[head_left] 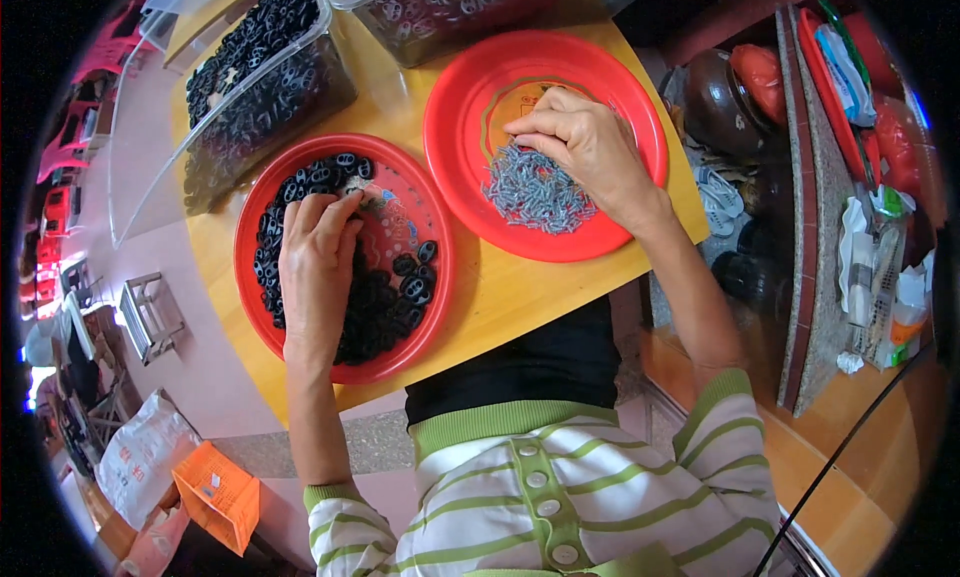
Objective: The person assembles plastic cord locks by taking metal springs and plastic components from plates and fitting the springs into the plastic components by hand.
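Note:
My left hand (318, 267) is over a round red tray (440, 202) of small black plastic pieces (378, 312), each with two openings. Its thumb and fingers are closed together near the tray's far side; whatever lies between them is hidden. To the right, a second red tray (645, 127) holds a heap of small grey metal pieces (535, 195), thin like screws or pins. Above that heap my right hand (592, 142) pinches with thumb and forefinger. Anything in the pinch is too small to make out.
Both trays rest on a yellow table (480, 322). Clear plastic bins (335, 82) full of black pieces stand at its far side. A dark jar (722, 102) and a stone-edged ledge (805, 207) are on the right. An orange bag (218, 497) stands at lower left.

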`<action>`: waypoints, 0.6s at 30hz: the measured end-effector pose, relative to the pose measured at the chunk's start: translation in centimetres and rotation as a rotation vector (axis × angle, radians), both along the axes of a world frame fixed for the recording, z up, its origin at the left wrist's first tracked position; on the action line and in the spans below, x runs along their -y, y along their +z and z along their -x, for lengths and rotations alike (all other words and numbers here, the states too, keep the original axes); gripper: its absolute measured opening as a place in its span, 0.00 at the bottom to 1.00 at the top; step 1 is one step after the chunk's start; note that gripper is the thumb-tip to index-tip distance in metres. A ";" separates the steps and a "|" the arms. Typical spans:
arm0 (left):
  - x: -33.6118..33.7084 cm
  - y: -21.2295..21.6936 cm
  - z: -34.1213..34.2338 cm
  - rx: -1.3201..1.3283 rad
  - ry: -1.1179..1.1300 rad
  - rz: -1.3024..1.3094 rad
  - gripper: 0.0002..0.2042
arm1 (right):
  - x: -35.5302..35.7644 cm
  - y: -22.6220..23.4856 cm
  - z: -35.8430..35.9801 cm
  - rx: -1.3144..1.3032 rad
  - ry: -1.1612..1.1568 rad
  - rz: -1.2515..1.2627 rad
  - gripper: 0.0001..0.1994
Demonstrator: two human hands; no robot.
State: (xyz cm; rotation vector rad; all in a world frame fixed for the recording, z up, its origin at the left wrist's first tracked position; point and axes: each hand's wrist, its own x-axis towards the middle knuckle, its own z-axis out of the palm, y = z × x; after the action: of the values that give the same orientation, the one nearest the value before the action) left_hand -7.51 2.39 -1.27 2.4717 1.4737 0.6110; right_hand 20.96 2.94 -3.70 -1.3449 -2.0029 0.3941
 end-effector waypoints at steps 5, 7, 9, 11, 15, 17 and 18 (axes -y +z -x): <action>0.7 0.1 0.0 0.024 -0.011 -0.002 0.08 | 0.1 1.0 0.2 0.028 0.017 0.037 0.05; 1.0 0.3 0.0 0.042 0.007 0.012 0.07 | 0.3 1.2 0.2 0.011 0.026 0.048 0.04; 1.6 0.8 -0.2 0.102 0.009 -0.018 0.06 | 0.6 1.4 -0.2 -0.100 0.000 0.208 0.05; 2.8 1.4 -0.7 0.160 0.019 -0.045 0.05 | 1.3 1.8 -0.5 -0.141 -0.021 0.231 0.05; 5.2 0.7 -1.9 0.979 0.143 0.479 0.04 | 2.5 1.7 0.0 -0.595 -0.009 0.368 0.06; 6.0 0.9 -2.6 1.130 0.162 0.673 0.04 | 3.6 2.9 0.5 -0.671 -0.008 0.451 0.06; 6.2 0.3 -2.8 1.197 0.150 0.749 0.04 | 3.9 3.2 0.7 -0.747 -0.008 0.534 0.07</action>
State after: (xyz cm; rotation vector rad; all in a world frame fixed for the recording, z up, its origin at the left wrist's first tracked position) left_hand -4.75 -3.84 -0.98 1.0377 1.0381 1.0375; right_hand 20.24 -0.95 -0.48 -1.2359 -1.3004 1.2832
